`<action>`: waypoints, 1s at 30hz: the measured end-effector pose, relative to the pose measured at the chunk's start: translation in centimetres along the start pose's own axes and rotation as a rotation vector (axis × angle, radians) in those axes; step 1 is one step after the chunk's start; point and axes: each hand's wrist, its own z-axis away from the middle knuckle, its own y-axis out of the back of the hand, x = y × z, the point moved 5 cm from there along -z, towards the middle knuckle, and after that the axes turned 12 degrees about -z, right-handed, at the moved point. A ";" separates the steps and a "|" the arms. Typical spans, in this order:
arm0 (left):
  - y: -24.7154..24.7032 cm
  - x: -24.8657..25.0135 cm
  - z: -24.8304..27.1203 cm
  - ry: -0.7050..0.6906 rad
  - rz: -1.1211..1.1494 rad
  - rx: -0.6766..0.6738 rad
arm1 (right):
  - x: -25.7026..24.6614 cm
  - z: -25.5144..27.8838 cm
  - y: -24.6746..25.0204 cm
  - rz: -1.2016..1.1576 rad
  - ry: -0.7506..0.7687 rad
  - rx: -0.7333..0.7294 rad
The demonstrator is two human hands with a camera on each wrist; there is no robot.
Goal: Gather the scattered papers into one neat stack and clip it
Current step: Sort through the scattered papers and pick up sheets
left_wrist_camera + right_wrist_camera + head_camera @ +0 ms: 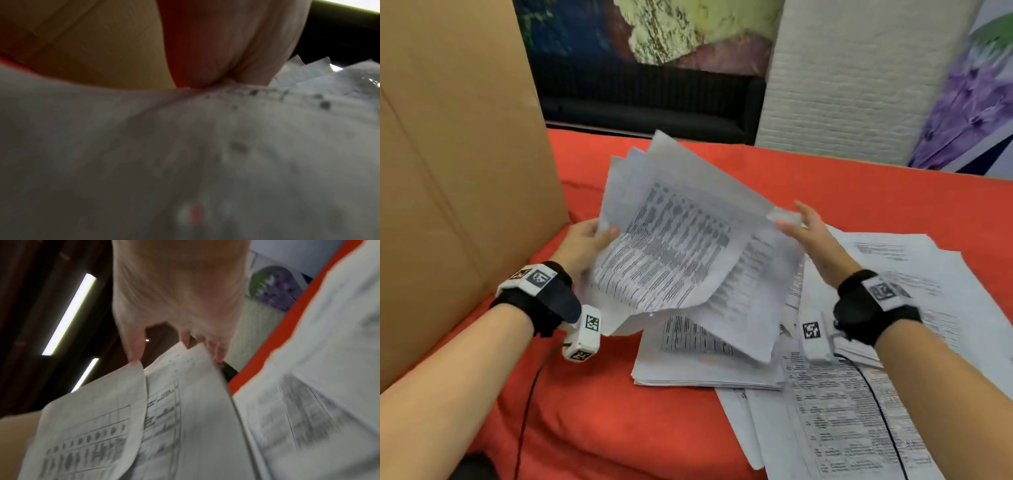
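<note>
A loose, fanned bundle of printed sheets (678,246) is lifted and tilted above the red cloth. My left hand (592,240) grips its left edge, thumb on top; in the left wrist view the left hand (216,81) presses into blurred paper (185,146). My right hand (801,226) has straight fingers touching the bundle's right edge; the right wrist view shows the right hand (179,340) at the corners of the sheets (185,418). Below lies a stack of papers (705,363), and more loose papers (835,421) spread to the right. No clip is in view.
A tall cardboard panel (455,171) stands close on the left. The red cloth (602,411) covers the table. A white textured panel (842,85) and a dark bench (647,102) are behind. A thin black cable (527,404) hangs from the left wrist camera.
</note>
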 end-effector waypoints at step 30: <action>0.7 -4.6 -1.2 0.377 0.024 0.044 | 9.1 4.9 -1.5 0.002 -0.662 -0.020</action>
